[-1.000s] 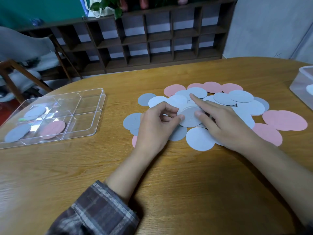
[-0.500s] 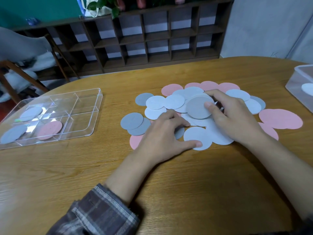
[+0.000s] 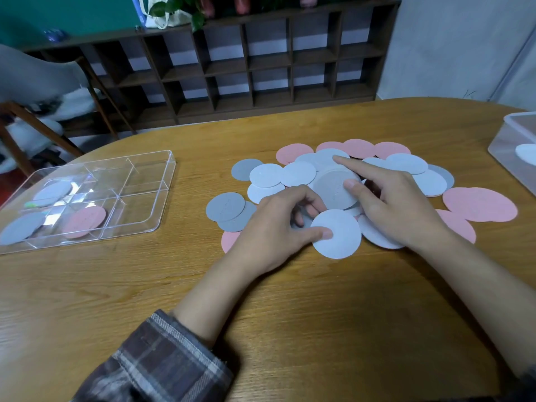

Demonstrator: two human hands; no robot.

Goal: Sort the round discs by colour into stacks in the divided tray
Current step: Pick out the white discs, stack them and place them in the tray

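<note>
Since a moment ago, both hands have barely moved. Now the right hand (image 3: 397, 204) holds a grey round paper disc (image 3: 336, 188) lifted over the pile of pink, grey and pale blue discs (image 3: 406, 166), thumb on top and pointer finger stretched out. Left hand (image 3: 278, 227) lies on the pile, thumb pressing a pale blue round disc (image 3: 342, 239). Away to the left on the wooden table (image 3: 261, 300) sits the clear divided plastic tray (image 3: 139, 198), with a pink disc (image 3: 84, 221) and two bluish ones in separate parts.

No words, numbers or labels can be read; faint embossed marks on a grey disc (image 3: 336, 189) are illegible.
</note>
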